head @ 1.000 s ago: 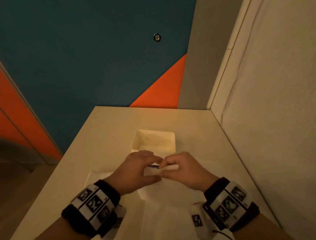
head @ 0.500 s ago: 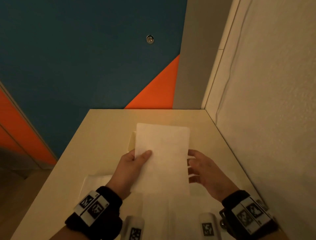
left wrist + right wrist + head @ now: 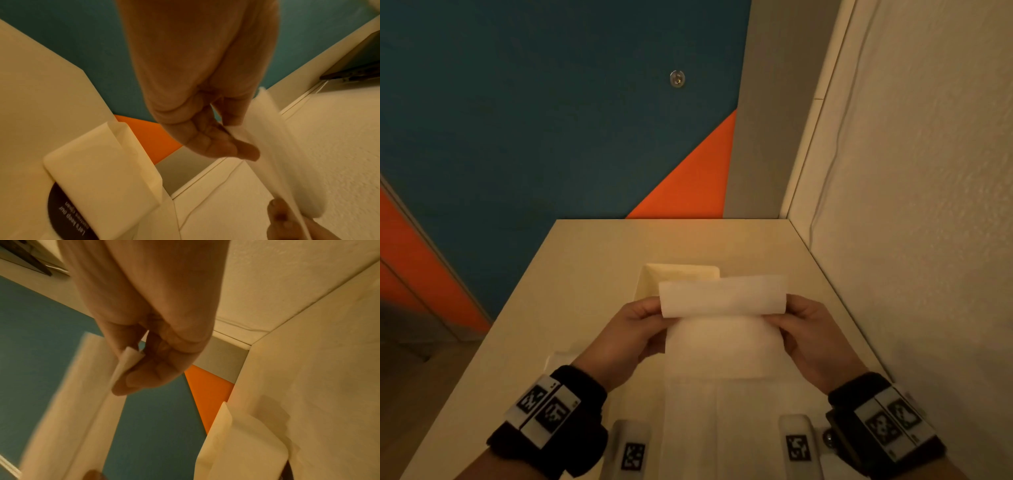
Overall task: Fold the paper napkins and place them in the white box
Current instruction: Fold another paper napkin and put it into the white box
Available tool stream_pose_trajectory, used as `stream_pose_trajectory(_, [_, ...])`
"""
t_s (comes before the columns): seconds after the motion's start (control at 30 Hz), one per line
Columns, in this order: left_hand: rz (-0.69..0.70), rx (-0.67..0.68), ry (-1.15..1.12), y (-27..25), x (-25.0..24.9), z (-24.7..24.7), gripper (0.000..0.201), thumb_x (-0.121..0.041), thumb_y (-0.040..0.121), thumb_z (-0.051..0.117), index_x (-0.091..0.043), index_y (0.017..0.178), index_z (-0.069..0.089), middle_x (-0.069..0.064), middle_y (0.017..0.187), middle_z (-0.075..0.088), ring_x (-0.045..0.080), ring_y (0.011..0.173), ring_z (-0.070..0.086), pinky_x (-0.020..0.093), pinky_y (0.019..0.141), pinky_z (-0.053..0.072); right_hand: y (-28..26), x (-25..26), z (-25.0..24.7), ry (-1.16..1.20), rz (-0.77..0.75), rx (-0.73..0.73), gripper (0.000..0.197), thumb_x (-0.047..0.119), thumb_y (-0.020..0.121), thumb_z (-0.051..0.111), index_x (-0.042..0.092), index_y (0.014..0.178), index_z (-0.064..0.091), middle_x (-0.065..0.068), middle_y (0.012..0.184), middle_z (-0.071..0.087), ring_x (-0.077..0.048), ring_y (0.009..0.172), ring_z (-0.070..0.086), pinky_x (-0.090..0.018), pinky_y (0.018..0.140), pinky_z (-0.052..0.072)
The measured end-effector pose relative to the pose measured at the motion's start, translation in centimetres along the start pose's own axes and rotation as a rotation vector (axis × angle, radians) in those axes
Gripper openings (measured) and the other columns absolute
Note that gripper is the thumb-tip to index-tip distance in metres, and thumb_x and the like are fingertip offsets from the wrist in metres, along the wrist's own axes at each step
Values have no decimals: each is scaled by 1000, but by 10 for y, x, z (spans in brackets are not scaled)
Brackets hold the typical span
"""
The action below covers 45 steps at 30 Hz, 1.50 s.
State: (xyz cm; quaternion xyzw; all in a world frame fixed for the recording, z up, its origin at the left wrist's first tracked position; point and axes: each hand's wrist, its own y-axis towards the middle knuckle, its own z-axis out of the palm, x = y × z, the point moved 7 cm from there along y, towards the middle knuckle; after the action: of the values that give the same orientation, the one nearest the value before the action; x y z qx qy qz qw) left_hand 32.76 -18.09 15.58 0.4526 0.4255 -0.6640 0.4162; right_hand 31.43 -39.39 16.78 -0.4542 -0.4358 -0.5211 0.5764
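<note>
A white paper napkin (image 3: 722, 315) hangs in the air above the table, its top part bent over towards me. My left hand (image 3: 643, 318) pinches its left edge and my right hand (image 3: 796, 320) pinches its right edge. The left wrist view shows thumb and fingers of the left hand (image 3: 230, 129) nipping the napkin (image 3: 273, 146). The right wrist view shows the right hand (image 3: 131, 366) pinching a folded corner of the napkin (image 3: 82, 394). The white box (image 3: 678, 277) stands just behind the napkin, mostly hidden by it; its inside is out of sight.
More white napkins (image 3: 722, 411) lie spread on the table (image 3: 585, 274) under my wrists. A white wall (image 3: 911, 240) runs along the table's right edge, a blue and orange wall stands behind. The box (image 3: 102, 165) sits beside a dark round sticker (image 3: 59, 211).
Both hands lifted one napkin from the table. Half a second ago only the left hand held it upright and flat; now the right hand holds it too and its top is bent over.
</note>
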Motion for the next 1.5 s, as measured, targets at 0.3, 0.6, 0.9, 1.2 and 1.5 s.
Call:
stream_pose_trajectory(0.3, [146,-29,68,-3,-18,-5,20,2,73,72,-17,80,75,8,94,68,16,68,66,24,59,55,-2,12,2,83,-17,69,47,0,93,26,8,86,72,-13,85,69,-25,77,64,-31,62,55])
stream_pose_trajectory(0.6, [163,64,86,-7,-16,-1,28,-20,61,77,-21,89,75,0,102,69,17,80,68,27,64,56,-1,5,7,-267,-35,18,53,-10,84,59,28,119,45,-13,93,73,-25,79,69,-32,63,56])
stream_pose_trajectory(0.9, [90,371,568,-14,-11,30,27,-9,86,67,-30,101,74,-1,92,67,17,74,57,24,72,47,12,20,52,-795,-185,417,55,2,83,65,33,122,43,-2,59,46,-13,54,42,-26,55,38])
stream_pose_trajectory(1.2, [72,-106,379,-14,16,-38,39,6,81,65,-31,90,76,-10,106,70,15,93,68,29,77,57,34,-22,17,-763,-99,115,36,10,81,71,31,104,53,3,81,63,-9,69,57,-15,66,47])
stream_pose_trajectory(1.5, [-168,-474,612,-52,71,-157,30,-1,84,65,-26,100,67,5,113,56,28,92,57,37,82,46,0,-111,-97,-1448,463,-172,80,71,74,57,37,141,29,4,149,27,-24,136,28,-44,106,31])
